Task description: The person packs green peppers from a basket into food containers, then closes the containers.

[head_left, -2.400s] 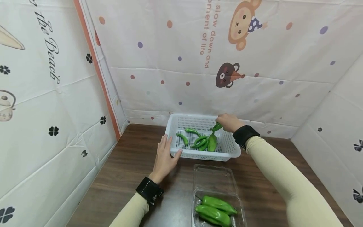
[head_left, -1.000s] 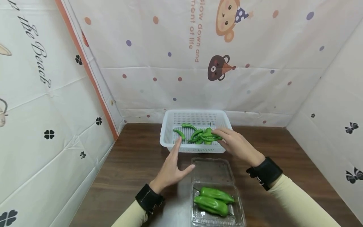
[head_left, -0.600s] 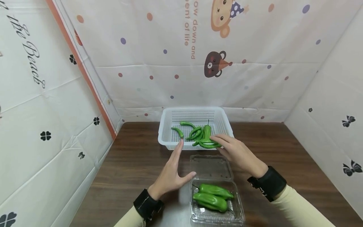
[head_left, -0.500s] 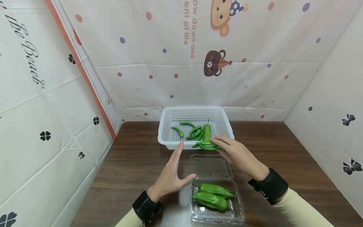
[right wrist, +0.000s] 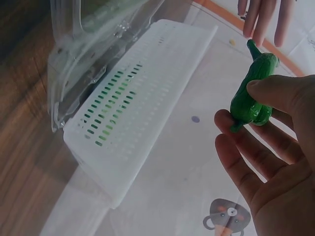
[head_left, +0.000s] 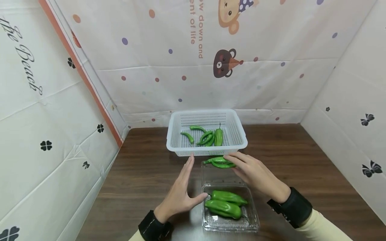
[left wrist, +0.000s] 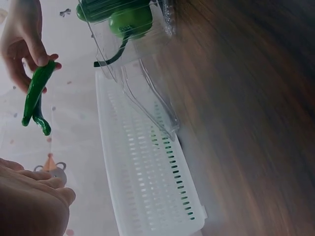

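Note:
My right hand [head_left: 257, 174] pinches two slender green chili peppers [head_left: 219, 162] between thumb and fingers, above the raised lid of the clear plastic clamshell box [head_left: 230, 229]. In the right wrist view the thumb presses on the chili peppers [right wrist: 253, 93]; the left wrist view shows the chili peppers [left wrist: 37, 96] hanging from the fingertips. My left hand [head_left: 178, 195] is held with fingers straight and thumb spread, beside the box's left edge, holding nothing. Two large green peppers [head_left: 224, 208] lie in the box. Behind it stands a white perforated basket [head_left: 208, 152].
In the basket are several small green chilies [head_left: 206, 138] and one larger green pepper [head_left: 218, 137]. Brown wood-grain table [head_left: 135, 167] surrounds the box. A printed white sheet [head_left: 144, 93] hangs behind and on both sides.
My right hand has lifted the chili peppers out of the basket and brought them forward over the box's lid. The left hand has let go of the basket rim and drawn back.

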`<move>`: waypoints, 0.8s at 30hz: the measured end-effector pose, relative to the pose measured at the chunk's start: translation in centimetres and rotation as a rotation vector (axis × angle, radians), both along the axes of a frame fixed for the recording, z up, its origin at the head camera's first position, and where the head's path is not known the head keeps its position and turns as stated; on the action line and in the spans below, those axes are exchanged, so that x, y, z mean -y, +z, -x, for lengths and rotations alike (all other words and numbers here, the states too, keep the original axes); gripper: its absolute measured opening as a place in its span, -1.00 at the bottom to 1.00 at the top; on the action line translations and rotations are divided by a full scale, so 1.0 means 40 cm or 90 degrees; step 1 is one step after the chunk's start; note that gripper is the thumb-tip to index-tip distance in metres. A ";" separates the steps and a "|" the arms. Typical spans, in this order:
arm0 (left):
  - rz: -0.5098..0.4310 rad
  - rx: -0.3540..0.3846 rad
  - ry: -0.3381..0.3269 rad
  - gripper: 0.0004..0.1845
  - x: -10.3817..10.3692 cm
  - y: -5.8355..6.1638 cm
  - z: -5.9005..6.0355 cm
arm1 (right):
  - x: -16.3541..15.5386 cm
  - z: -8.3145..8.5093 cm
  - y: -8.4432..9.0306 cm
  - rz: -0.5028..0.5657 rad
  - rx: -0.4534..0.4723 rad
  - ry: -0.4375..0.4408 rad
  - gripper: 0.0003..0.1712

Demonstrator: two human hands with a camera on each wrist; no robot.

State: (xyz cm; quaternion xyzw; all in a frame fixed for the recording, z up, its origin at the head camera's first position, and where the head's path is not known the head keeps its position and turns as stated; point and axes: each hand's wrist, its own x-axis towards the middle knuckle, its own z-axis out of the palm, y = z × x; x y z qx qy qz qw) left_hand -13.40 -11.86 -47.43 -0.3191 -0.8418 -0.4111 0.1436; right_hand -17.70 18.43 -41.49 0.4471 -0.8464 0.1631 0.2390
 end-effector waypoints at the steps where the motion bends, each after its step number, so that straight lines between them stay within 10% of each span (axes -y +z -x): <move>1: 0.001 0.000 0.000 0.23 -0.001 -0.001 -0.001 | 0.000 -0.004 -0.002 0.000 -0.004 -0.001 -0.20; 24: 0.010 0.011 -0.010 0.20 -0.018 -0.017 -0.020 | -0.005 -0.050 -0.024 0.023 -0.006 -0.001 -0.12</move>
